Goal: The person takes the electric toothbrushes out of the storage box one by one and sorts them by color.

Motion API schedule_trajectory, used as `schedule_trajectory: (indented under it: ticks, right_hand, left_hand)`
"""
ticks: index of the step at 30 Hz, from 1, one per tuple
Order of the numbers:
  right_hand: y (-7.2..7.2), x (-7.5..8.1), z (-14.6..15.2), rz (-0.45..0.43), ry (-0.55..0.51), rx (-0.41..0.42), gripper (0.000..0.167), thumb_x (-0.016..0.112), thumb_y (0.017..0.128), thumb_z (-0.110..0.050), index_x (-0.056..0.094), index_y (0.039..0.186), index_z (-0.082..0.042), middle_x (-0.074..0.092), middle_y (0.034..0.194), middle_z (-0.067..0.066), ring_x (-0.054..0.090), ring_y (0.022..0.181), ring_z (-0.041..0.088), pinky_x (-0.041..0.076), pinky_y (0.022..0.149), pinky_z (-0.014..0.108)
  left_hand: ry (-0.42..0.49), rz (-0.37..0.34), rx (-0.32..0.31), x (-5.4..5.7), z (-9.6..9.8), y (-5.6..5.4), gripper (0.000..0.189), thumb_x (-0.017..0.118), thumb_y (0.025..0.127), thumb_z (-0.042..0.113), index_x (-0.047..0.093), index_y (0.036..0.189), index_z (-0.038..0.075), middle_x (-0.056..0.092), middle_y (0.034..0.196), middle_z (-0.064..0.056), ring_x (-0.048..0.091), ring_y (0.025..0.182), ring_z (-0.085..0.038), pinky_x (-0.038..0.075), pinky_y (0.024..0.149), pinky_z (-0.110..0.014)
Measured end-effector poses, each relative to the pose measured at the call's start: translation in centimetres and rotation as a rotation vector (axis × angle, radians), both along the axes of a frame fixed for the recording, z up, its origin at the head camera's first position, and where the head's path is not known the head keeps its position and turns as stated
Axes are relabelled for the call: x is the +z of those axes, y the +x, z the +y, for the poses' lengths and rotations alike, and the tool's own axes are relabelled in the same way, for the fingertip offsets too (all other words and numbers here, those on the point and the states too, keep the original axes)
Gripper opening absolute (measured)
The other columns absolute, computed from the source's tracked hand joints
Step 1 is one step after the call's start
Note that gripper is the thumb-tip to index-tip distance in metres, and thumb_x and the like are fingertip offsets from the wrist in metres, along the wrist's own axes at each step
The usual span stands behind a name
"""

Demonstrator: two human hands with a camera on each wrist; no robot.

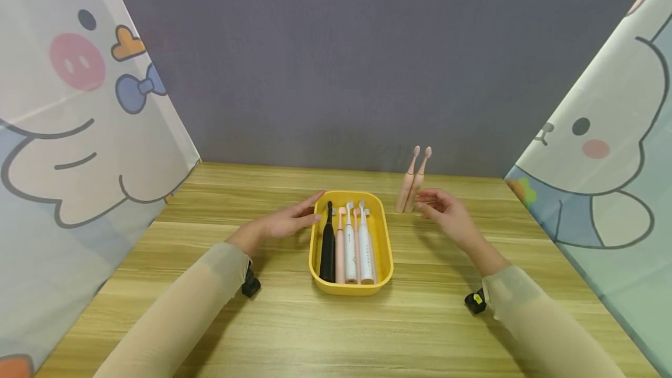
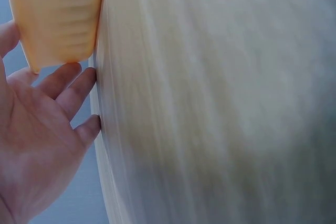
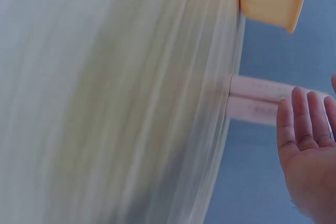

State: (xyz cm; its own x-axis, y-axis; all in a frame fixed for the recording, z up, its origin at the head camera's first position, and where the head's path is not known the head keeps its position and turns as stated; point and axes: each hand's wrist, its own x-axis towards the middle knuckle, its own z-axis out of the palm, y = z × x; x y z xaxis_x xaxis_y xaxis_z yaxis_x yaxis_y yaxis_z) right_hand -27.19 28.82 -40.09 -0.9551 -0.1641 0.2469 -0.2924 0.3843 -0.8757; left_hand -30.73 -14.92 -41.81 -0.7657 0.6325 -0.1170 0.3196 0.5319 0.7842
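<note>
A yellow plastic basket [image 1: 387, 249] sits mid-table with several electric toothbrushes lying side by side in it: a black toothbrush [image 1: 328, 252], a white toothbrush [image 1: 350, 255], another white toothbrush [image 1: 366, 258] and thin pink ones between. My left hand [image 1: 286, 221] rests along the basket's left side, thumb at the rim, fingers loosely spread; its fingertips meet the basket wall [image 2: 60, 19] in the left wrist view. Two pink electric toothbrushes [image 1: 405, 192] stand upright, close together, right of the basket. My right hand [image 1: 445, 212] is beside them, its extended fingers overlapping the handles [image 3: 257, 109] in the right wrist view.
The wood-grain table [image 1: 294, 331] meets a dark grey back panel [image 1: 346, 74]. Cartoon-printed cloth walls [image 1: 47, 150] rise on the left and right. A small black wrist device [image 1: 251, 282] hangs under each sleeve.
</note>
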Motion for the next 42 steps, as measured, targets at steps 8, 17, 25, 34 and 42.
schedule_trajectory:
  ticks: [8,17,25,34,42]
  right_hand:
    - [0.0,0.2,-2.3,0.026,-0.011,0.046,0.043,0.067,0.111,-0.012,0.06,0.148,0.006,0.066,0.138,0.034,0.071,0.105,0.004,0.064,0.092,0.024]
    - [-0.2,0.9,-5.4,0.084,-0.01,0.06,0.039,0.069,0.109,-0.011,0.064,0.145,0.002,0.07,0.133,0.031,0.07,0.104,0.004,0.059,0.091,0.016]
    - [-0.5,1.2,-8.4,0.114,-0.039,0.108,0.039,0.068,0.109,-0.007,0.063,0.146,0.003,0.072,0.131,0.029,0.068,0.105,0.003,0.055,0.092,0.016]
    - [-0.9,1.2,-11.4,0.125,-0.044,0.162,0.037,0.067,0.108,-0.004,0.064,0.144,0.004,0.072,0.129,0.029,0.069,0.105,0.012,0.055,0.091,0.022]
    - [-1.3,0.5,-12.7,0.081,0.021,0.152,0.037,0.07,0.108,-0.011,0.065,0.142,0.003,0.075,0.123,0.023,0.07,0.103,0.019,0.056,0.087,0.023]
  left_hand:
    - [0.001,0.004,-0.008,0.0,0.0,0.0,0.077,0.046,0.117,0.053,0.002,0.178,0.037,0.013,0.185,-0.014,0.026,0.168,-0.043,0.024,0.134,-0.067]
    - [0.009,0.004,-0.016,-0.1,0.0,-0.3,0.079,0.046,0.116,0.055,0.002,0.178,0.036,0.01,0.186,-0.012,0.027,0.168,-0.043,0.024,0.134,-0.067]
    - [0.006,0.012,-0.011,-0.1,-0.1,-0.3,0.08,0.047,0.115,0.059,0.003,0.178,0.036,0.01,0.186,-0.009,0.029,0.167,-0.042,0.023,0.135,-0.066]
    - [0.015,0.011,-0.016,0.0,0.0,-0.1,0.079,0.047,0.116,0.053,0.003,0.179,0.034,0.01,0.186,-0.011,0.028,0.167,-0.043,0.022,0.135,-0.066]
    - [0.023,-0.013,-0.008,-0.1,0.2,-0.2,0.078,0.047,0.117,0.051,0.002,0.179,0.034,0.021,0.183,-0.016,0.03,0.166,-0.043,0.024,0.135,-0.066]
